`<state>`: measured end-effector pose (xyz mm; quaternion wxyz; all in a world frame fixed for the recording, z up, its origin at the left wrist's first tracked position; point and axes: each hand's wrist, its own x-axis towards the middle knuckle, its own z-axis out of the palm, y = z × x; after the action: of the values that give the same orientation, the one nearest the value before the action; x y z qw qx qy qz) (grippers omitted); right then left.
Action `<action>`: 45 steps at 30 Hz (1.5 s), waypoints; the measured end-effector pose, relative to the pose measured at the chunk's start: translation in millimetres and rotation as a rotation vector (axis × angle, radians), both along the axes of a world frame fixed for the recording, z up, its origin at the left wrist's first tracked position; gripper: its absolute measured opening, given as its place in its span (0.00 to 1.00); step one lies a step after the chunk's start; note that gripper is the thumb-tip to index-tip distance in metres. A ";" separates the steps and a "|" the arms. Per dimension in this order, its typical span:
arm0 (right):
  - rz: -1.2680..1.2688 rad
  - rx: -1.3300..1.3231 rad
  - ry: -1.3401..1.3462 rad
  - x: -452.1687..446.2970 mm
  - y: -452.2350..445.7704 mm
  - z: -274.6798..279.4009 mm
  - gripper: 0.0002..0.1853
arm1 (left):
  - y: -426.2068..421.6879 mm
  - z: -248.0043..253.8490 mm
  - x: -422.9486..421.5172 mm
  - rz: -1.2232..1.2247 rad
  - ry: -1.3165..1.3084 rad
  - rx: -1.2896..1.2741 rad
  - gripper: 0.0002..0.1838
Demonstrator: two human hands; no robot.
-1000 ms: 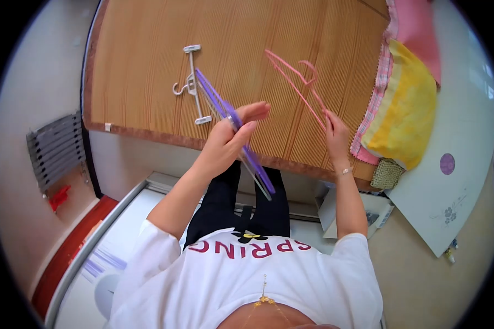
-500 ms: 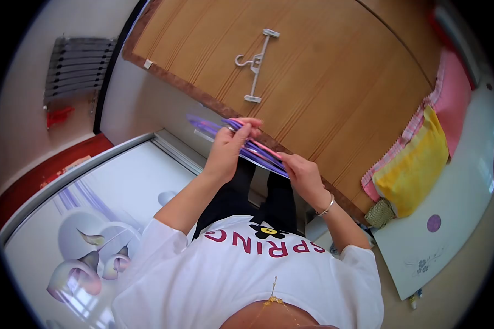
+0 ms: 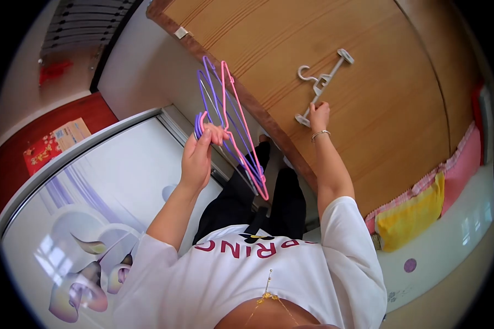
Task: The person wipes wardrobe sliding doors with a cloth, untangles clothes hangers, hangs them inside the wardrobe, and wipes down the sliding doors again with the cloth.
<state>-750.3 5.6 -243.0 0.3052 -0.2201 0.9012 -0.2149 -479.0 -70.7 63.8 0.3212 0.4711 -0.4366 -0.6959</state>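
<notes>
1. Frame edges: a dark round border cuts off the bed (image 3: 384,98) at the top and right, and also trims the grey slatted rack (image 3: 88,24) at upper left. At far right, the pink pillow (image 3: 464,170) lies partly behind a yellow cloth (image 3: 414,216).
2. Hard to make out: purple hangers (image 3: 197,123) overlap so closely with the pink hanger (image 3: 247,126) that their exact number cannot be told. Their hooks bunch at the left hand, partly covered by the thumb and fingers. Lettering on the white shirt (image 3: 247,290) is partly lost in a fold.
3. The left hand (image 3: 197,154) is closed around the hooks of the bunch, its thumb pressed against the fingers, the hangers tilted in the air just off the bed's near edge.
4. The right hand (image 3: 320,115) reaches over the bed, fingers curled on the white hanger (image 3: 322,84) near its lower clip and hiding part of the bar; the hook and upper clip show plainly.
</notes>
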 end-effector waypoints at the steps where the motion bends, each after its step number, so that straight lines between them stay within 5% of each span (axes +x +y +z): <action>1: -0.018 0.020 0.054 4.6 -9.6 -6.2 0.19 | -7.7 -4.1 8.2 -0.001 -0.012 -0.007 0.14; 4: 0.002 0.165 0.066 3.1 -25.5 -12.8 0.13 | -25.1 -10.4 22.8 0.004 -0.070 -0.003 0.14; 5: -0.183 0.136 -0.073 -1.1 -22.8 -30.7 0.09 | -28.8 -11.5 25.6 0.004 -0.085 0.006 0.14; 9: -0.027 -0.183 0.082 -10.6 -14.3 -0.5 0.08 | -41.4 -13.5 27.7 0.070 -0.042 0.067 0.12; 13: 0.115 -0.401 -0.290 2.6 -20.0 86.9 0.11 | -46.3 -9.9 14.4 0.101 -0.056 0.081 0.09; 16: -0.041 -0.389 -0.847 30.5 -39.2 196.2 0.14 | -45.2 2.1 8.0 0.043 -0.062 0.039 0.11; 22: 0.161 -0.337 -1.178 64.2 -38.2 287.0 0.16 | -24.0 44.3 -10.8 -0.031 -0.120 -0.118 0.18; 30: 0.660 -0.298 -0.977 90.4 -5.0 340.5 0.15 | 38.8 104.2 -13.6 0.174 -0.001 -0.107 0.10; 37: 1.201 -0.775 -0.273 118.8 -14.9 391.0 0.39 | 68.2 123.8 9.5 0.347 0.009 -0.104 0.13; 40: 1.323 -0.638 -0.255 133.6 -27.9 402.6 0.38 | 67.5 123.8 23.6 0.418 0.001 -0.203 0.14; 42: 1.375 -0.833 -0.034 150.6 -37.8 410.9 0.34 | 64.7 116.9 40.4 0.460 0.031 -0.175 0.14; 44: 1.338 -1.140 -0.069 170.1 -53.6 438.9 0.31 | 63.2 142.1 42.3 0.510 0.102 -0.161 0.12; 45: 1.351 -1.075 -0.112 175.4 -56.5 445.9 0.30 | 57.8 158.6 46.1 0.529 0.119 -0.195 0.10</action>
<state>-574.8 -50.9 202.8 0.2661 -0.8120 0.3370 -0.3953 -432.9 -12.9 222.3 0.5605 0.4938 -0.3436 -0.5691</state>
